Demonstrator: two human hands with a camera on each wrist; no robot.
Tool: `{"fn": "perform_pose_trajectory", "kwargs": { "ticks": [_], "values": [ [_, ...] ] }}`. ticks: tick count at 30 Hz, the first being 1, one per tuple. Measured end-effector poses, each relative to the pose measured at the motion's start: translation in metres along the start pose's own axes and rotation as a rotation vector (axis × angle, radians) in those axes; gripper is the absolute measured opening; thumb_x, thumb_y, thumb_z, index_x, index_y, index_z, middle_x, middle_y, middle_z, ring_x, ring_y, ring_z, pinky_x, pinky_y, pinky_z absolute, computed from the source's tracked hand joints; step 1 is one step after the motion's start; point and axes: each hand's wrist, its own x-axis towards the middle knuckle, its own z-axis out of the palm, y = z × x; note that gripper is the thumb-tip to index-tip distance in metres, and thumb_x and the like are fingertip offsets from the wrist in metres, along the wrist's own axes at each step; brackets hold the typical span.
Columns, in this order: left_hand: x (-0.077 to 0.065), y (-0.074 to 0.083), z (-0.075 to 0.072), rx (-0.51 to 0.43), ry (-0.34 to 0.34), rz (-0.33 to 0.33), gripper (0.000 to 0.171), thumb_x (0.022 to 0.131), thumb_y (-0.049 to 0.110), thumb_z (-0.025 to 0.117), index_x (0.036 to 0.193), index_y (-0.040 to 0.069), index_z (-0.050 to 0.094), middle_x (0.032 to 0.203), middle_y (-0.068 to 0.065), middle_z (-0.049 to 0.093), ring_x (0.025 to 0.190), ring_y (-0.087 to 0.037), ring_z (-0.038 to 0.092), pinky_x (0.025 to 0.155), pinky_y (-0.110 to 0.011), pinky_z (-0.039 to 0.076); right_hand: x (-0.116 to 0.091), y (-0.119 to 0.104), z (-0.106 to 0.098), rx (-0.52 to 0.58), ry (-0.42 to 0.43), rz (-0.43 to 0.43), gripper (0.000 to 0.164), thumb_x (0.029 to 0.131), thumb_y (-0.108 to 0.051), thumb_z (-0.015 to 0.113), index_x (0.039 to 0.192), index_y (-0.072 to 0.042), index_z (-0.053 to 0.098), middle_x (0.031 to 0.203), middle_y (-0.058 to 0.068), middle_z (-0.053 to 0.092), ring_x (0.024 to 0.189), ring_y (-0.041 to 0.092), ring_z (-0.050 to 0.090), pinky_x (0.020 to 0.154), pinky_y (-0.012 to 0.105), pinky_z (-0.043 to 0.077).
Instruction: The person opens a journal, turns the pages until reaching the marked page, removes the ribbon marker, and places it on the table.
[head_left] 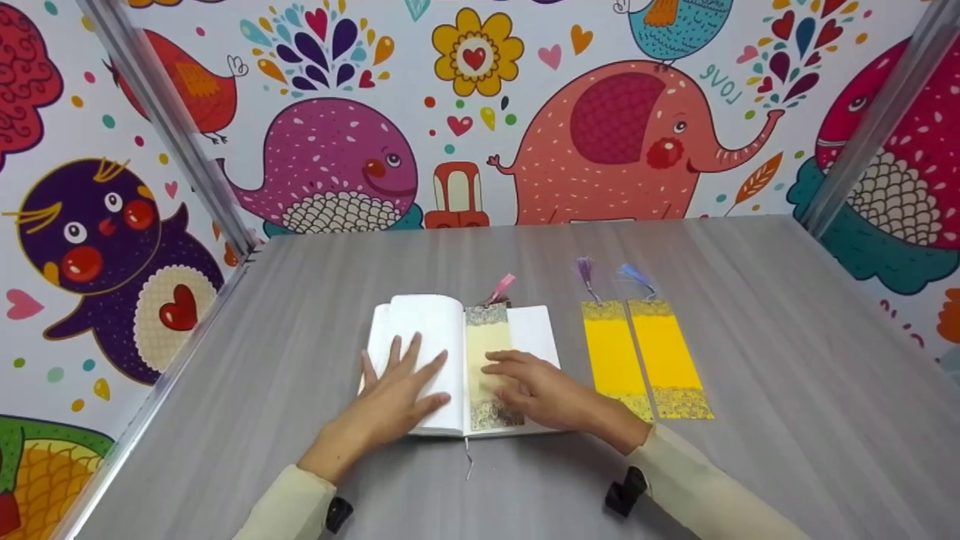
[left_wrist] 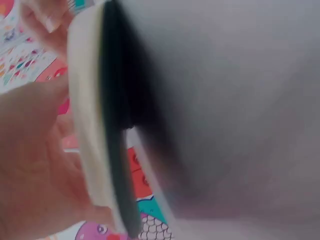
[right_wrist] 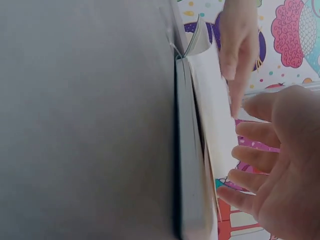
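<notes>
An open notebook (head_left: 424,319) with blank white pages lies on the table. My left hand (head_left: 394,397) rests on its left page, fingers spread. On the right page, along the fold, lies a pale yellow bookmark (head_left: 487,337) with grey lace-patterned ends and a pink tassel (head_left: 502,287). My right hand (head_left: 544,390) is over the bookmark and right page, its fingers loosely bent and overlapping the bookmark. In the right wrist view, the right hand (right_wrist: 285,165) has its fingers apart with nothing between them, beside the notebook's thick edge (right_wrist: 192,165).
Right of the notebook, two bright yellow bookmarks (head_left: 615,352) (head_left: 667,349) lie side by side, one with a purple tassel (head_left: 586,274), the other with a blue tassel (head_left: 636,276). A thin ribbon (head_left: 469,457) hangs from the notebook's lower edge. Patterned walls (head_left: 480,112) border the grey table (head_left: 300,300).
</notes>
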Motion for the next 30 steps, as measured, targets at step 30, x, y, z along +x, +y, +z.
{"fn": "perform_pose_trajectory", "kwargs": {
  "ticks": [30],
  "values": [
    [0.002, 0.000, 0.006, -0.035, -0.224, -0.014, 0.063, 0.098, 0.044, 0.058, 0.153, 0.018, 0.042, 0.164, -0.021, 0.028, 0.151, -0.047, 0.024, 0.119, -0.067, 0.022, 0.025, 0.017, -0.010, 0.370, 0.304, 0.404, 0.048, 0.092, -0.003, 0.068, 0.138, -0.001, 0.056, 0.139, 0.018, 0.058, 0.110, 0.030, 0.066, 0.074, 0.033, 0.062]
  ]
}}
